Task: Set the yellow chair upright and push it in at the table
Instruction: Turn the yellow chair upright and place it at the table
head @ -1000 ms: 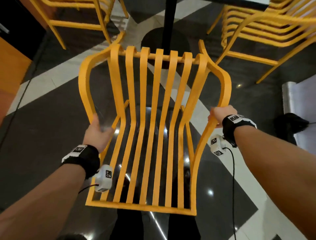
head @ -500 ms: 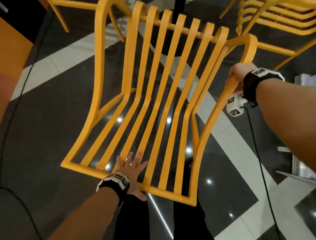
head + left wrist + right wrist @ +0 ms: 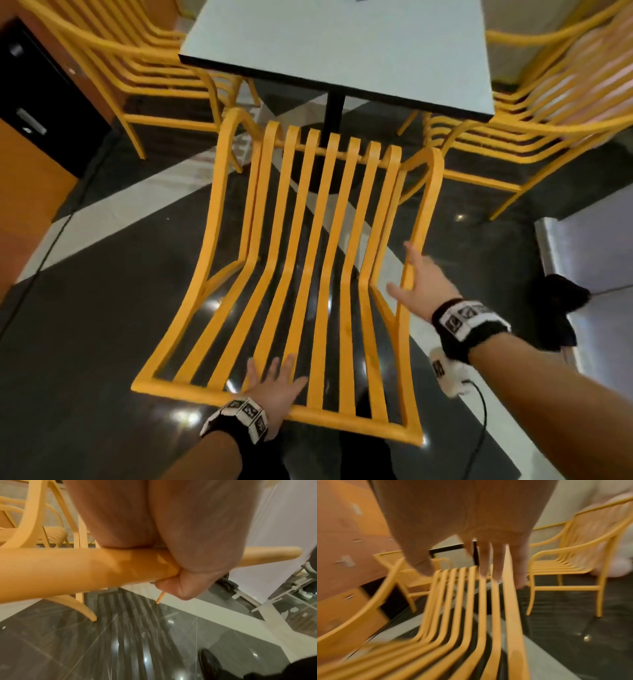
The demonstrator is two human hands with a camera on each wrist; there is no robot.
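Observation:
The yellow chair (image 3: pixel 308 240) stands on the dark floor with its slatted seat facing the grey table (image 3: pixel 342 51); its front edge sits just short of the tabletop. My left hand (image 3: pixel 274 380) lies on the top rail of the backrest. Its fingers are spread over the slats. In the left wrist view the thumb (image 3: pixel 173 588) curls under that rail (image 3: pixel 68 568). My right hand (image 3: pixel 421 284) is flat with straight fingers along the chair's right side rail. The right wrist view is blurred and shows those fingers (image 3: pixel 488 561) over the slats (image 3: pixel 471 615).
Other yellow chairs stand at the table's left (image 3: pixel 120 68) and right (image 3: pixel 548 120). The black table post (image 3: pixel 334 113) rises just beyond the seat. An orange and black cabinet (image 3: pixel 34 102) is at the far left, a grey metal-edged panel (image 3: pixel 589 246) at right.
My right hand has let go of the armrest and moved back along the side rail, fingers now straight. The left hand went from the left armrest to the top rail. The chair now faces the table.

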